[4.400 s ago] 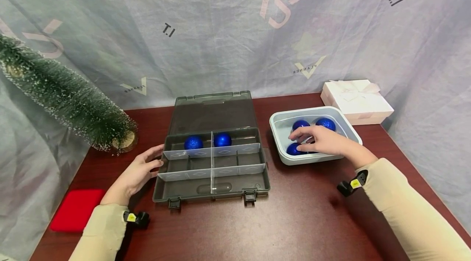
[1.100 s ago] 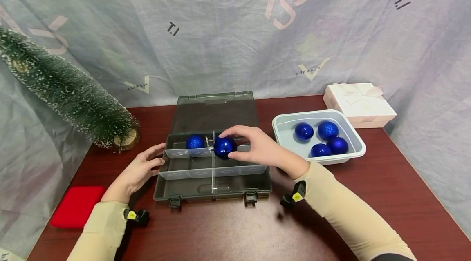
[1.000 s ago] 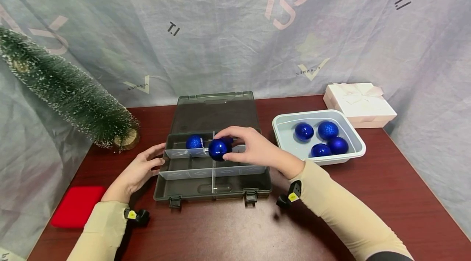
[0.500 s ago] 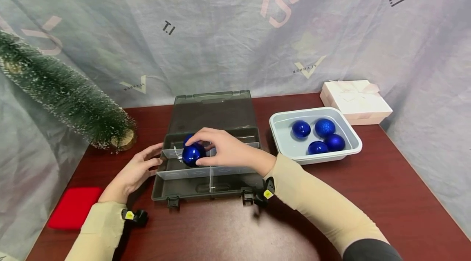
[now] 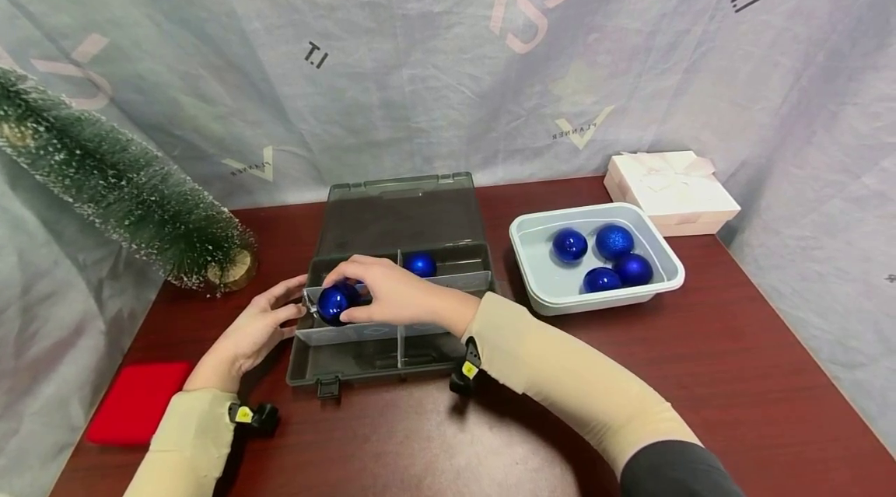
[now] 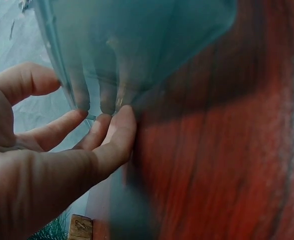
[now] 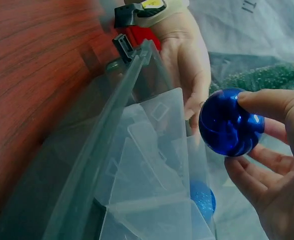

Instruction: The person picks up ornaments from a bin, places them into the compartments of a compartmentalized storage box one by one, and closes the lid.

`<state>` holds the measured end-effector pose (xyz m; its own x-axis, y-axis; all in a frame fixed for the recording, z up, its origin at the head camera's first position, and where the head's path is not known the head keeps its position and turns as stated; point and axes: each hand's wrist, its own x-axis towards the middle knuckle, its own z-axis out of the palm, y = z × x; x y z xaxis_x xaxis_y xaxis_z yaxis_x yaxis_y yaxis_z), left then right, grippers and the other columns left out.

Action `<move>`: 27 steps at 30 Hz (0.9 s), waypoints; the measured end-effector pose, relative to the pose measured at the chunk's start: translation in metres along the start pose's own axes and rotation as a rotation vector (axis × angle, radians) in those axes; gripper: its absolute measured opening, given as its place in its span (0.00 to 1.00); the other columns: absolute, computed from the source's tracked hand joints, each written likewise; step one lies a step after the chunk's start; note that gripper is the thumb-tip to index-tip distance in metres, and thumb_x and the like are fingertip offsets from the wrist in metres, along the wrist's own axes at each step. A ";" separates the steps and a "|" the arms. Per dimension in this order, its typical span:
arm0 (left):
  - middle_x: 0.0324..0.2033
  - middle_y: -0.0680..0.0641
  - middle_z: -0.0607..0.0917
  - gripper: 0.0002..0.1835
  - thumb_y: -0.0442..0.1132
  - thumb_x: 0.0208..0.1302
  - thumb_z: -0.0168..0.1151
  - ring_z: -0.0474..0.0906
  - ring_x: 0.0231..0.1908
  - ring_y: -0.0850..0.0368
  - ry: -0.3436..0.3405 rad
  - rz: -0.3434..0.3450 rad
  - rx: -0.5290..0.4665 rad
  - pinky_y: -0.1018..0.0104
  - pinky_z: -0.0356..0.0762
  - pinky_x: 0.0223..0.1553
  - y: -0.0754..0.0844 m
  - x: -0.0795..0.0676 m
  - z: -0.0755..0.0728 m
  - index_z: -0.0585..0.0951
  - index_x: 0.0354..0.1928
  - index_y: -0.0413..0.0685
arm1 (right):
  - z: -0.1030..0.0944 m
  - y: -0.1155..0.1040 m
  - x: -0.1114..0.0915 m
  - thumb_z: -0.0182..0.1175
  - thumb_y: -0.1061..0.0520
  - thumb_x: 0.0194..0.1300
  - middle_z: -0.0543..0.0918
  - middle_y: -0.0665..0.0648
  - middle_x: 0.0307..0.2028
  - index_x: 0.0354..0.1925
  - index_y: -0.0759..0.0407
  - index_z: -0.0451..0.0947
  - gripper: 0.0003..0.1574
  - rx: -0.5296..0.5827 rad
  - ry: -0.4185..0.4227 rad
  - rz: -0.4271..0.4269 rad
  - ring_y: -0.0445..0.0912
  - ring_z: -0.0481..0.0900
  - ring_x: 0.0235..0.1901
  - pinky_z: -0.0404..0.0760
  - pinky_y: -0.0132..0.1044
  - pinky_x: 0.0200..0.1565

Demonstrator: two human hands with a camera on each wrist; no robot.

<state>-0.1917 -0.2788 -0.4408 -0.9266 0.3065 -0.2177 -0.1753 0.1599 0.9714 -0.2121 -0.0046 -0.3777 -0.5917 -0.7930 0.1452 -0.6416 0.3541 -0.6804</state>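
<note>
My right hand (image 5: 395, 293) grips a shiny blue Christmas ball (image 5: 333, 304) between thumb and fingers, over the left side of the divided plastic box (image 5: 350, 379). In the right wrist view that ball (image 7: 226, 125) is apart from the dividers, its silver cap out of clear sight. A matte blue ball (image 5: 421, 264) lies in the back right compartment. The glittery ball (image 7: 202, 199) at the back left is mostly hidden by my right hand in the head view. My left hand (image 5: 246, 332) touches the box's left wall with bent, spread fingertips, gripping nothing.
A pale tray (image 5: 539, 296) with several blue balls stands right of the box. The box's grey lid (image 5: 402, 218) lies back behind it. A white gift box (image 5: 675, 190) sits back right, a small frosted tree (image 5: 140, 201) at left, a red pad (image 5: 136, 404) front left.
From the tray, my right hand has lifted a shiny ball and carried it leftward across the box, past the centre divider to the left side. My left hand keeps its place at the box.
</note>
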 end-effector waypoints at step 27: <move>0.68 0.35 0.59 0.34 0.31 0.76 0.48 0.75 0.49 0.57 -0.008 0.016 -0.021 0.56 0.73 0.52 -0.001 0.000 -0.001 0.51 0.79 0.35 | 0.030 0.008 0.019 0.73 0.50 0.64 0.83 0.49 0.56 0.61 0.50 0.77 0.28 -0.204 0.048 0.156 0.45 0.76 0.55 0.73 0.36 0.56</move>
<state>-0.1916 -0.2805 -0.4420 -0.9265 0.3167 -0.2029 -0.1676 0.1355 0.9765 -0.2136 -0.0319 -0.4017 -0.7105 -0.6983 0.0867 -0.6228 0.5668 -0.5393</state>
